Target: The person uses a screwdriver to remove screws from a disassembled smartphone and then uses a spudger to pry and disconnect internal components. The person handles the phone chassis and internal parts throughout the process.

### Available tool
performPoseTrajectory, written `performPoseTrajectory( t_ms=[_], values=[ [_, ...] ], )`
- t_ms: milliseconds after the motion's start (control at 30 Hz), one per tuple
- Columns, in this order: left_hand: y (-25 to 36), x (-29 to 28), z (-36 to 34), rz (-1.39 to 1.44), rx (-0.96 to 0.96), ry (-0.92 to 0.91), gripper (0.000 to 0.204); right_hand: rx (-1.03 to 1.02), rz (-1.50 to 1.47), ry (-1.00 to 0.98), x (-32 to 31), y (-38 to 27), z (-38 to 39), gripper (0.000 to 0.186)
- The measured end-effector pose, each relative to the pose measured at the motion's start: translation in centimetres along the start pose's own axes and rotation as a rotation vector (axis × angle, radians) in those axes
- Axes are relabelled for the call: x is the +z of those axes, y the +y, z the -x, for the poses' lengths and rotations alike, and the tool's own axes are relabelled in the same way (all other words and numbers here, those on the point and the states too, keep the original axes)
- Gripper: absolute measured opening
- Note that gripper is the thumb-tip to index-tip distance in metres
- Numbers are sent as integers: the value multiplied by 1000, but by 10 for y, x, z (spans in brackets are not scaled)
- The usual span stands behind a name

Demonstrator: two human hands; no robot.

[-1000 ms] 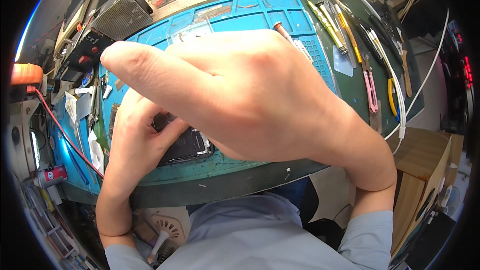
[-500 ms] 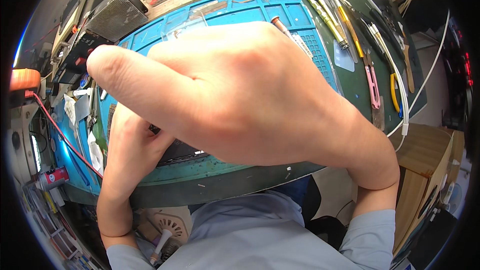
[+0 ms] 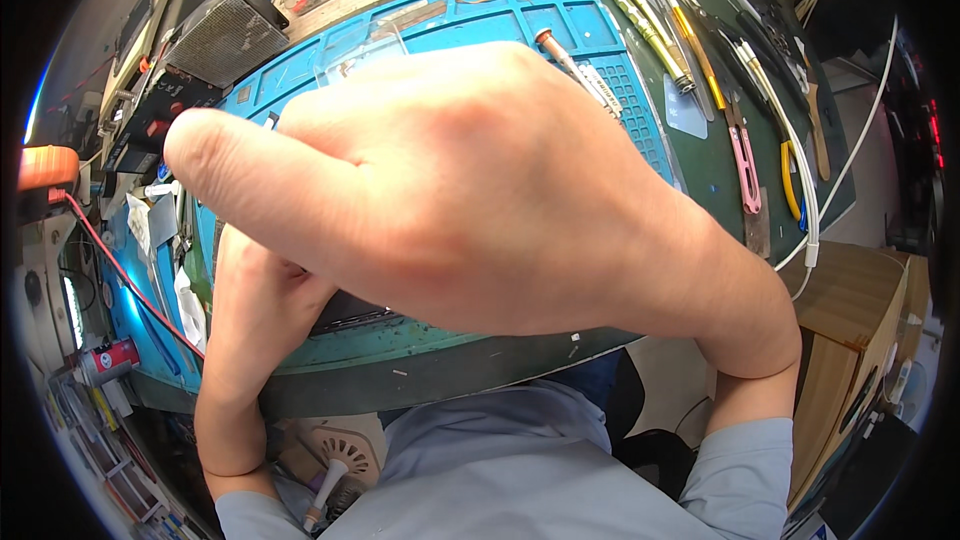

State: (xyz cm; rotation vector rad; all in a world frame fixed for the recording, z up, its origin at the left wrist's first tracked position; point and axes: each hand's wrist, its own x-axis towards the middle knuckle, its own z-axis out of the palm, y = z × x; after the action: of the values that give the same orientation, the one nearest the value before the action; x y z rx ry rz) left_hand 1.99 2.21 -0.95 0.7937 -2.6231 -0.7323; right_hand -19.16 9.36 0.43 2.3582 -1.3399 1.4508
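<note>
My right hand fills the middle of the view, its back turned up and its thumb stretching left. Its other fingers curl down out of sight, and whatever they hold is hidden. Lower left, partly behind it, is my left hand, resting by a flat dark object. The left fingertips are covered by the right hand. Only a thin dark strip of that object shows, so its kind cannot be told. Beneath both hands lies a blue work mat with moulded compartments.
A clear plastic box lies on the mat, near a brown-tipped pen-like tool. To the right are screwdrivers, a pink-handled tool and a white cable. A grey mesh-sided box stands left; a red wire crosses there.
My right hand has shifted slightly left and now covers more of the left hand's fingers. The dark gap by the left thumb is largely covered.
</note>
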Motion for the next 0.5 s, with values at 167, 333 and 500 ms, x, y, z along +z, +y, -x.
performPoseTrajectory(
  t_ms=[167,333,500],
  values=[
    [-2,1,0,-3,9,-6,33,-6,43,-86,-12,-4,-4,26],
    [-3,-1,-4,60,5,-60,34,-1,74,25,-3,-2,0,22],
    [23,-14,2,155,-191,-48,34,24,-28,-59,-7,-17,-10,20]
  ],
)
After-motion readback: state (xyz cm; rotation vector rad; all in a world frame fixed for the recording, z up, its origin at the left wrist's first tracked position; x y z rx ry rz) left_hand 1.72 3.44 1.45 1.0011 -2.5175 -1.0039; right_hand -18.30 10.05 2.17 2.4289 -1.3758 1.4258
